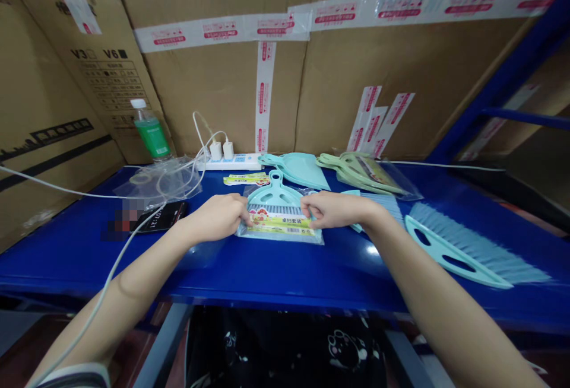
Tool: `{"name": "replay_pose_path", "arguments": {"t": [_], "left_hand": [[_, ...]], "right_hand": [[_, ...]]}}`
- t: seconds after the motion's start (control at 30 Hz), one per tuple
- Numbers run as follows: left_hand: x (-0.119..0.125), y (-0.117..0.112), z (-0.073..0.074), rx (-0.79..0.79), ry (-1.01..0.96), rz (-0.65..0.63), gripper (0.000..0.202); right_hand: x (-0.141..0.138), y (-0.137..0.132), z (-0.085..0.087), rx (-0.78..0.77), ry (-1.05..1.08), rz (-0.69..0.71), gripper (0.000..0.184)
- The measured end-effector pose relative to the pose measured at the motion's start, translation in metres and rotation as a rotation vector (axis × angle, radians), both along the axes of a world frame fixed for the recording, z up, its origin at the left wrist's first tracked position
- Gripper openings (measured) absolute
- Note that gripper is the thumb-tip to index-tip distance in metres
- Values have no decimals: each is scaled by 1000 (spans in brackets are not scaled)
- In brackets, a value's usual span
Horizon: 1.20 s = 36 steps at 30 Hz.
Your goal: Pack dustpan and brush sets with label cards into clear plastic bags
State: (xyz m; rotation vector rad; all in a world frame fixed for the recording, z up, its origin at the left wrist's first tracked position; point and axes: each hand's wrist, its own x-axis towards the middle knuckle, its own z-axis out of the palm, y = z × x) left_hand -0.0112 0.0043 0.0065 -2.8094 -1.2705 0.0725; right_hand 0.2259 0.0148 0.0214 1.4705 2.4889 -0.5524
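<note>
A light-blue dustpan and brush set point(275, 196) in a clear plastic bag lies flat on the blue table, its handle pointing away from me. A yellow-green label card point(285, 223) with printed characters and a barcode lies across its near part. I cannot tell whether the card is inside the bag or on top. My left hand point(225, 216) is closed, pinching the package at the card's left end. At the right end, my right hand point(333, 210) is also closed, thumb and fingers pinching the package. The fingertips partly cover the card's ends.
Behind are a light-blue dustpan point(303, 168), a bagged green set point(369, 173) and more label cards point(246, 179). Blue brushes point(463, 251) lie to the right. A phone point(160, 218), white cables, a power strip point(238, 162) and a bottle point(152, 133) are at left. Cardboard walls the back.
</note>
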Motion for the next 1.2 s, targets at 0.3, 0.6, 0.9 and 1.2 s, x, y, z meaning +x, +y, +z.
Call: {"name": "replay_pose_path", "arguments": {"t": [0.3, 0.6, 0.9, 1.2], "left_hand": [[-4, 1, 2, -18, -20, 5, 41], [1, -2, -1, -28, -23, 39, 34], [5, -5, -6, 67, 2, -20, 24], [5, -3, -12, 161, 10, -72, 25]], "right_hand": [[2, 0, 0, -22, 36, 19, 16], [3, 1, -1, 20, 11, 36, 14], [0, -2, 0, 74, -62, 41, 7], [0, 0, -2, 95, -76, 52, 6]]}}
